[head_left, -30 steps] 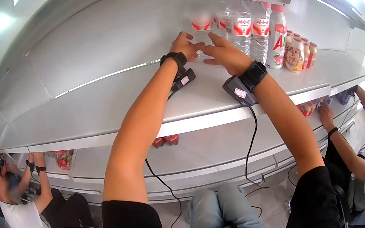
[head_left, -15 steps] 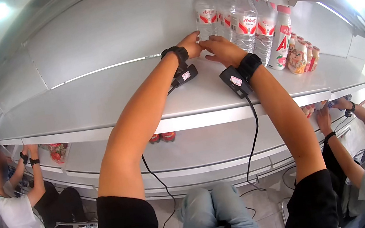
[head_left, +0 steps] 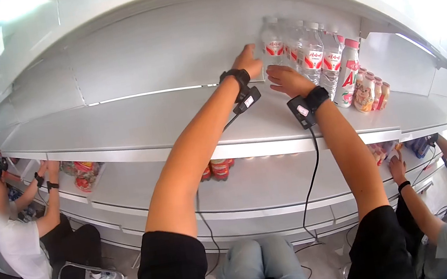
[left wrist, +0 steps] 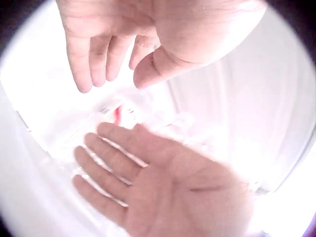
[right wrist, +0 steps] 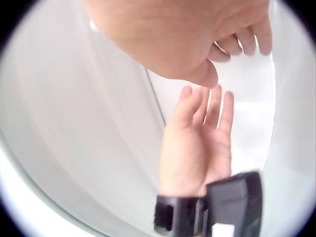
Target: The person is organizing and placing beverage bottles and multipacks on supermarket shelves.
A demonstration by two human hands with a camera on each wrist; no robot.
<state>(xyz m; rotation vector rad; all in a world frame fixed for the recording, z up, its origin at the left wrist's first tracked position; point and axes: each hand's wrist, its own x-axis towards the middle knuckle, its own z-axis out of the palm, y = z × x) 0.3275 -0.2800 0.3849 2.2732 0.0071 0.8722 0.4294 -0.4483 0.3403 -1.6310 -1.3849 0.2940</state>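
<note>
Several clear water bottles (head_left: 313,59) with red-and-white labels stand grouped on the upper shelf (head_left: 145,122). My left hand (head_left: 249,65) is just left of the leftmost bottle (head_left: 274,48), its fingers extended and holding nothing. In front of that bottle, my right hand (head_left: 289,80) is raised with its fingers fairly straight and nothing in them. The left wrist view shows the palm of the right hand (left wrist: 173,182) facing the left hand (left wrist: 128,39), with a gap between them. Both wrists carry black straps with small boxes.
Right of the water bottles stand a white bottle (head_left: 348,73) with a pink cap and several small bottles (head_left: 368,94). Red packages (head_left: 219,169) sit on the shelf below. Seated people reach into shelves at far left and right. Cables hang from my wrists.
My hands, earlier close together with fingertips near each other before the leftmost bottle, have moved apart. The left fingers have straightened. The head view has shifted, so the shelf appears lower.
</note>
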